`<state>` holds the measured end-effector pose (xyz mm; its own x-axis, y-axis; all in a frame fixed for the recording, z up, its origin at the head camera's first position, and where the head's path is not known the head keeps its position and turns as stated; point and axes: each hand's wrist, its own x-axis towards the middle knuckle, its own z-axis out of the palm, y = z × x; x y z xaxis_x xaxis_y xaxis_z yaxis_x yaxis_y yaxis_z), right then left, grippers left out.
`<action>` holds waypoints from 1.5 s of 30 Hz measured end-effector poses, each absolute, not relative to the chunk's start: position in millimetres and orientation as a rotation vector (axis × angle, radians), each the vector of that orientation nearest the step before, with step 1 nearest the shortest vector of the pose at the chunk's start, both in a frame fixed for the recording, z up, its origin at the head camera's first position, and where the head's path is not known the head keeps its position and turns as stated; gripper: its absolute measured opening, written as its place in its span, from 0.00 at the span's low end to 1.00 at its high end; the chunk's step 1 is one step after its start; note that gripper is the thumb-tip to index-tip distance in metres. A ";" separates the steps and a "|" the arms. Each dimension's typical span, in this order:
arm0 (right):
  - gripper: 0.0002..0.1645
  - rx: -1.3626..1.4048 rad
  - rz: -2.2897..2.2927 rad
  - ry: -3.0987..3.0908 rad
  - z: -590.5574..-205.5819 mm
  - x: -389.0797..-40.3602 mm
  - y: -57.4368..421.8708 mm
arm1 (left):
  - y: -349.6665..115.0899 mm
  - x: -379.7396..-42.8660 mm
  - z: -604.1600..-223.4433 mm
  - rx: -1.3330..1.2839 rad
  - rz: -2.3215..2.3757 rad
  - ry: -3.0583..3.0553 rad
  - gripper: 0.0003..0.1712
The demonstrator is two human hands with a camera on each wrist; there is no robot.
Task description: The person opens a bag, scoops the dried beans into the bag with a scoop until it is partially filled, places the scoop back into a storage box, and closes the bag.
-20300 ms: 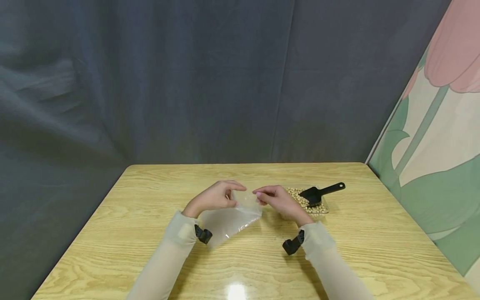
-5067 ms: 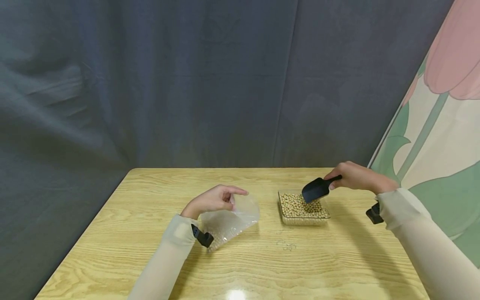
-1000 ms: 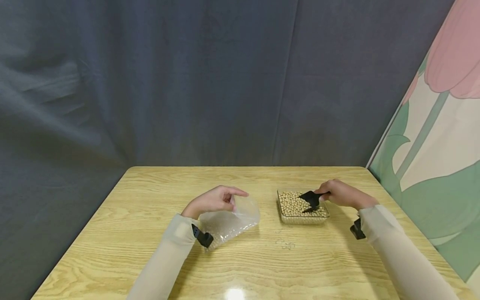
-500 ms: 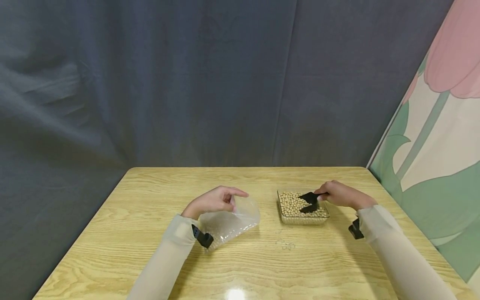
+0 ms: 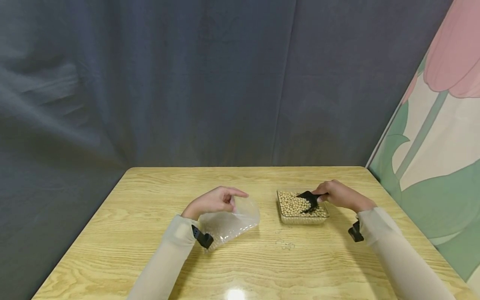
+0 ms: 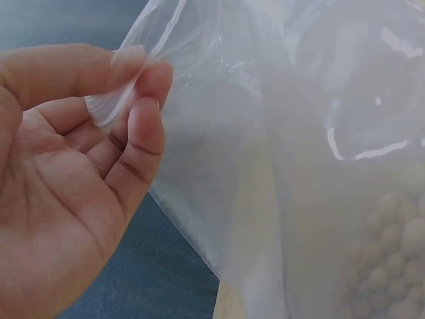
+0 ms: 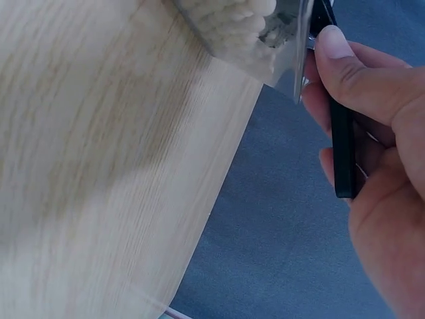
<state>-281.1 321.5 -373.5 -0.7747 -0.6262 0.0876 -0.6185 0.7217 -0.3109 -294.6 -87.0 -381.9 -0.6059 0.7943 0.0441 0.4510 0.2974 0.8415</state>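
Judging by how things lie, you are at the scooping step: your right hand (image 5: 339, 195) has the black scoop (image 5: 310, 201) with its blade down among the pale beans (image 5: 290, 204) in the clear container (image 5: 303, 221). How full the blade is, I can't tell. From here, the move seems to call for a level lift clear of the rim, then a steady carry across to the bag (image 5: 232, 228), which sits well apart on your left, with a few beans at its bottom. Its mouth would want more spread before any pouring; a narrow gap could shed beans onto the table (image 5: 315, 266).

As to grip, your right hand is closed firmly about the scoop's handle (image 7: 343, 153), thumb on top and fingers underneath, close to the container's wall; whether they touch it, I can't make out. Your left hand (image 5: 213, 201) pinches the bag's upper edge, thumb on the near side and fingertips behind, so only a little film is caught between them. Your palm is otherwise free, and the 2 hands work well apart. The bag slants down from your pinch, its lower end near your left wrist.
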 end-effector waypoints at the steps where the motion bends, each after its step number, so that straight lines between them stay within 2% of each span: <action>1: 0.16 -1.045 -0.509 2.895 -373.5 -281.0 321.6 | -86.9 -294.7 -382.1 1.117 1.231 2.188 0.29; 11: 0.16 -1.129 -0.507 2.865 -379.0 -282.6 319.1 | -87.6 -296.2 -383.6 1.117 1.229 2.186 0.29; 45: 0.21 -0.949 -0.665 2.833 -397.7 -283.1 320.0 | -89.8 -294.9 -385.5 1.099 1.227 2.197 0.29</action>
<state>-283.1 320.0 -397.7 -0.8046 -0.5908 0.0597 -0.5556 0.7135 -0.4267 -294.9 -89.8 -385.5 -0.6149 0.7878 0.0353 0.4432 0.3082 0.8418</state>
